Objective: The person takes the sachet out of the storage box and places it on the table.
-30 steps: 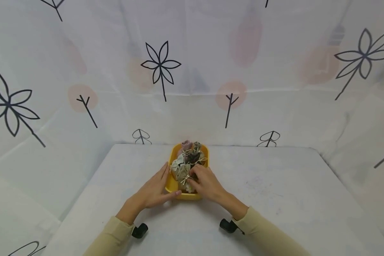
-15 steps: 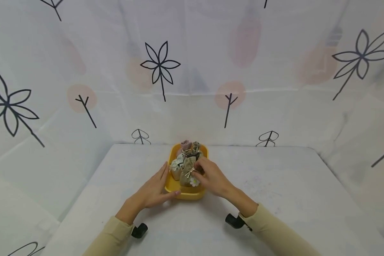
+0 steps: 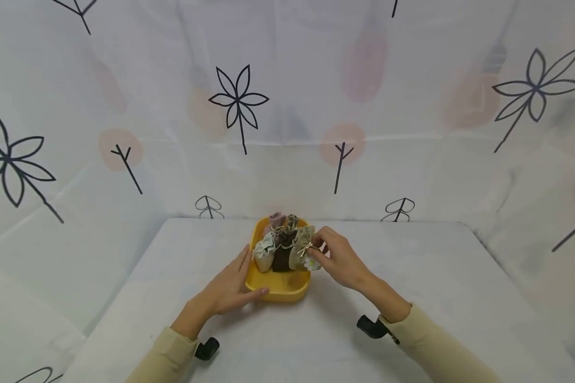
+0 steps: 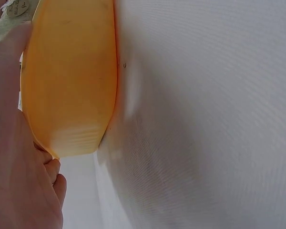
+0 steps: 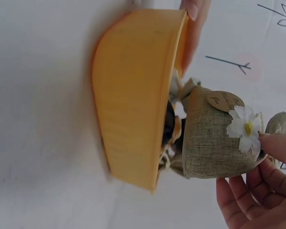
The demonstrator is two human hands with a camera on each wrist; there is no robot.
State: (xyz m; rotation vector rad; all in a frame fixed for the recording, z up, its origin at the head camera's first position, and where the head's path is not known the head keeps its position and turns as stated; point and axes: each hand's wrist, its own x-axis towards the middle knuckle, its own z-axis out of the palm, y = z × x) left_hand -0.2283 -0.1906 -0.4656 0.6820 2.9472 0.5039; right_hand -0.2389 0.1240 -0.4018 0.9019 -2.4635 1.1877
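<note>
My right hand (image 3: 342,260) pinches a small olive-beige drawstring pouch (image 5: 212,136) near its neck, thumb by a white flower. The pouch has a tag and a tied cord. In the head view it hangs over the right rim of a yellow plastic tub (image 3: 280,287). My left hand (image 3: 225,287) rests against the tub's left side, fingers fairly straight, thumb along the front rim. Inside the tub stand a pale pouch (image 3: 264,254), a dark brown pouch (image 3: 281,259) and a pink pouch (image 3: 277,219) at the back. Other pouches are partly hidden.
The tub stands on a white-covered table (image 3: 388,298), towards its back edge. A pale curtain (image 3: 287,106) printed with flowers and twigs surrounds the table. Black wrist devices (image 3: 372,326) protrude beneath both sleeves.
My right hand has lifted the olive-beige pouch from the tub's front and carried it right to the rim. The tub's front floor now shows. My left hand has stayed at the tub.
</note>
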